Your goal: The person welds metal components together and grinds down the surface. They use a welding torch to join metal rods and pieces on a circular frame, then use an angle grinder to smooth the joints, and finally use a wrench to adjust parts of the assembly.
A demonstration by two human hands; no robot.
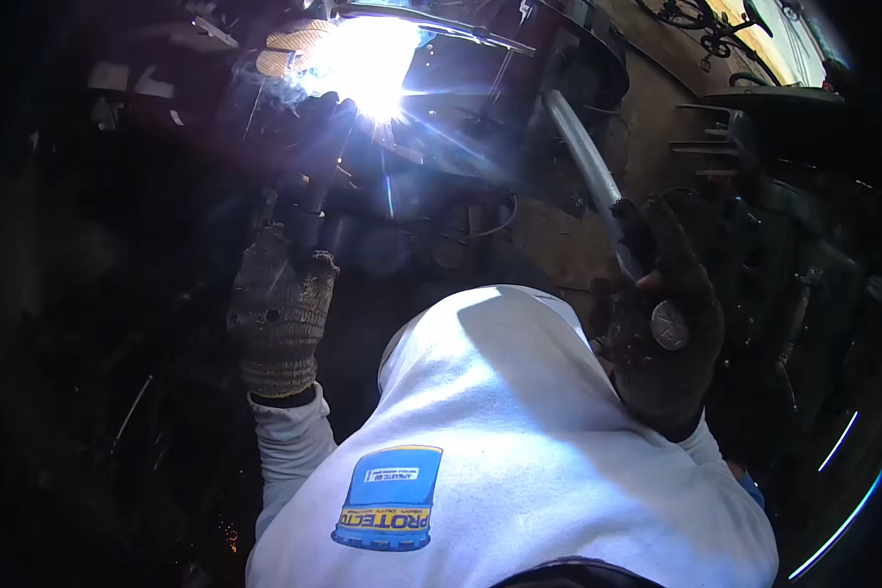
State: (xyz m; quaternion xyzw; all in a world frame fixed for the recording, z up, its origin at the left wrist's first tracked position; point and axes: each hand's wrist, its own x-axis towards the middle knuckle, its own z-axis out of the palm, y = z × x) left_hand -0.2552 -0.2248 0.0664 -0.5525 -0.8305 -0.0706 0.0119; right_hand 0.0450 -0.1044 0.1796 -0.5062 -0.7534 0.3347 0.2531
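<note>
My left hand [282,314], in a worn, dirty knit glove, is raised at left centre. Its fingers fade into the dark around a slender dark shape [316,191] that rises toward a blinding welding arc [367,69]; I cannot make out what it is. Beside the arc shows a tan, ribbed-looking piece [294,49], with smoke over it. At the right, my right hand [668,314], in a dark glove with a pale round patch, is closed on the lower end of a silver metal tube [586,147]. The tube slants up and left toward a dark rounded object [588,59]. Glare hides the work.
A bicycle [720,34] lies at the upper right beyond a brown floor [657,88]. Dark metal parts [774,245] crowd the right side. Orange sparks [230,536] glow at the lower left. My white top [519,421] fills the lower middle.
</note>
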